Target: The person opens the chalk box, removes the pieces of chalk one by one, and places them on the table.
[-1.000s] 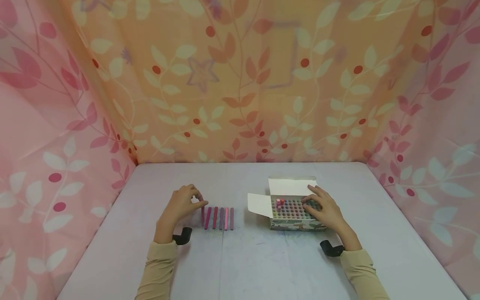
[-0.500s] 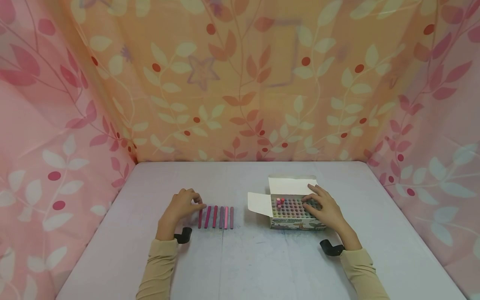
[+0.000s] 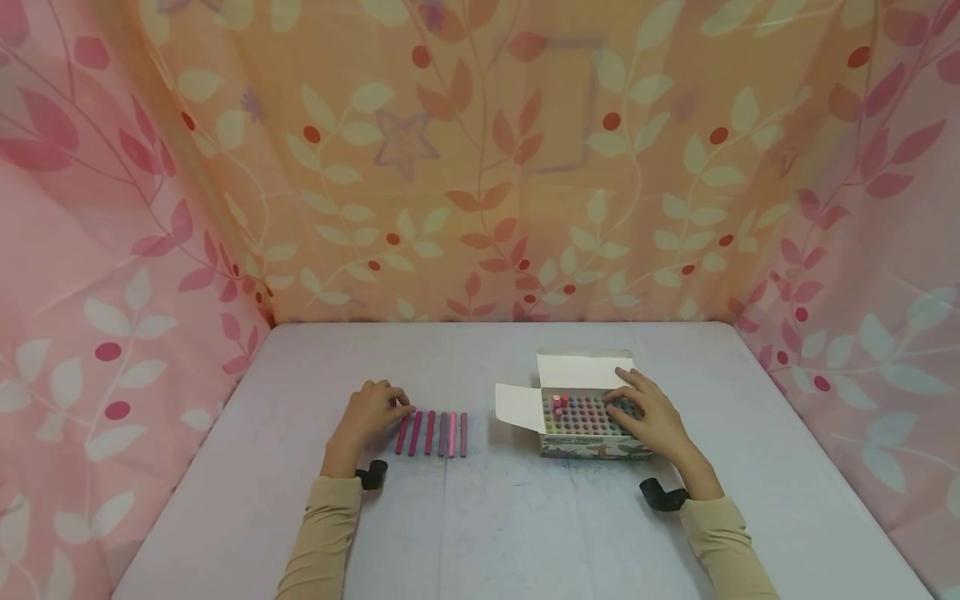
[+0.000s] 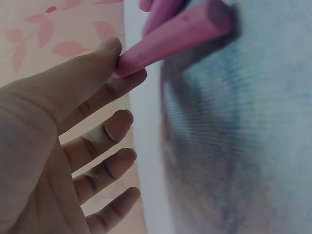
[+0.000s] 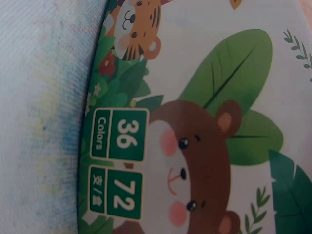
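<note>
My left hand [image 3: 370, 414] is at the left end of a row of pink, red and purple chalk sticks [image 3: 430, 433]. Its thumb and index finger pinch the end of the leftmost stick, a dark pink chalk stick [image 3: 402, 436]. In the left wrist view this pinched stick [image 4: 175, 39] points away from the fingertips, and the other fingers are spread. My right hand [image 3: 651, 414] rests on the right side of an open chalk box [image 3: 592, 448], with fingers spread over the holed tray [image 3: 588, 417]. The right wrist view shows only the box's printed side [image 5: 195, 146].
Three chalk sticks [image 3: 558, 405] poke up from the tray's left part. The box's white flaps stand open, one to the left [image 3: 519, 410] and one at the back [image 3: 581, 371]. Patterned curtains surround the smudged white table [image 3: 480, 525] at back and sides.
My left hand has shifted the leftmost chalk stick a little to the left, away from its neighbour, and now its far end leans right. My right hand and the box have stayed put.
</note>
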A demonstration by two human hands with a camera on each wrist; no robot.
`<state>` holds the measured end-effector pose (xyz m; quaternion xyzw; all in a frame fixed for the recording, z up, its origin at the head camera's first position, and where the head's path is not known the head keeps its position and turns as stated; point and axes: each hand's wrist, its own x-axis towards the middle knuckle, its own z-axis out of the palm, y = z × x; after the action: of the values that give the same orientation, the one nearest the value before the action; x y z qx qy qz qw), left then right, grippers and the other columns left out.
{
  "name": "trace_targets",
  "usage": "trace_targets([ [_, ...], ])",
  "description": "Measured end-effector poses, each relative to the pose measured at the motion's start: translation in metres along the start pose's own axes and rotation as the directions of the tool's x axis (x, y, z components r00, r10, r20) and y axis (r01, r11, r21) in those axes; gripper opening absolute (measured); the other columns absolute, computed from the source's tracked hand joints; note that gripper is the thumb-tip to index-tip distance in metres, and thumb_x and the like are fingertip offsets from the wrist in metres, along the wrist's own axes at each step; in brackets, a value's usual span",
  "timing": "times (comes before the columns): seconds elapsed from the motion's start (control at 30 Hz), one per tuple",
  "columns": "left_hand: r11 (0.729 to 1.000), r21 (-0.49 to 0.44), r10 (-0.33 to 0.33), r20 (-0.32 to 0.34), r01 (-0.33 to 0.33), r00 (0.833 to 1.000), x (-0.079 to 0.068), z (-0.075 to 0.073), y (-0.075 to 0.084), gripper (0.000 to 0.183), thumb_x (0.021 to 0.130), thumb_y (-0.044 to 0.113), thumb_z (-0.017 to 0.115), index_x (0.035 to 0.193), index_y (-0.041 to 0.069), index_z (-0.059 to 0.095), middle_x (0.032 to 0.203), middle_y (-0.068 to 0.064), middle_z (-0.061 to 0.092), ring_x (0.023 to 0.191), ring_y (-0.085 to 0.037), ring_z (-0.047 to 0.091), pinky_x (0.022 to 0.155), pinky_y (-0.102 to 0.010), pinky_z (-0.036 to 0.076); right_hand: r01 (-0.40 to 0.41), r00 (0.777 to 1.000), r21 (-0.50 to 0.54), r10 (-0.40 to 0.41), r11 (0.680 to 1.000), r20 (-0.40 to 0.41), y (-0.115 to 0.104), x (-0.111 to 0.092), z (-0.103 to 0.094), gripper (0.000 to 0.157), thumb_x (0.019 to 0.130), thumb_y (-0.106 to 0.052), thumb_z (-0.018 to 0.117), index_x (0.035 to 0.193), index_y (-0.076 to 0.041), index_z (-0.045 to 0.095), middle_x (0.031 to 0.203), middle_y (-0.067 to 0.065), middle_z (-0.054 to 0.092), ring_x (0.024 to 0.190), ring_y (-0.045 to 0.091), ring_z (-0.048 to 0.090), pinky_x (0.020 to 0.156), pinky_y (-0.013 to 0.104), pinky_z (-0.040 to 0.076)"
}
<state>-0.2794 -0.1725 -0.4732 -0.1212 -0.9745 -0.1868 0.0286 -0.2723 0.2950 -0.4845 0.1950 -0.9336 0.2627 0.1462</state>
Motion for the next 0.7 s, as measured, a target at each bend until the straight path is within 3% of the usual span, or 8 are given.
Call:
trace_targets([
  [0.33, 0.998, -0.026, 0.06, -0.117, -0.064, 0.991, -0.004, 0.008, -0.004, 0.021, 0.079, 0.036, 0.071, 0.078, 0.015, 0.071, 0.069, 0.001, 0.05, 0.072, -0.02, 0.045, 0.061, -0.041, 0.036, -0.004, 1.0, -0.005, 0.004, 1.0, 0.002, 0.001, -0.001, 0.001, 0.011, 0.083, -0.026, 0.069, 0.093, -0.022, 0.067, 0.14, 0.014, 0.043, 0.132, 0.04, 0.029, 0.095, 0.066, 0.027],
  [0.7, 0.999, -0.036, -0.008, -0.069, 0.006, 0.998, 0.002, 0.018, -0.012, 0.019, 0.078, 0.039, 0.072, 0.076, 0.02, 0.068, 0.071, 0.003, 0.05, 0.077, -0.02, 0.046, 0.067, -0.041, 0.036, -0.006, 1.0, -0.001, 0.006, 1.0, 0.005, -0.001, 0.0, 0.0, 0.011, 0.083, -0.026, 0.068, 0.093, -0.022, 0.068, 0.14, 0.015, 0.043, 0.132, 0.041, 0.029, 0.095, 0.066, 0.026],
])
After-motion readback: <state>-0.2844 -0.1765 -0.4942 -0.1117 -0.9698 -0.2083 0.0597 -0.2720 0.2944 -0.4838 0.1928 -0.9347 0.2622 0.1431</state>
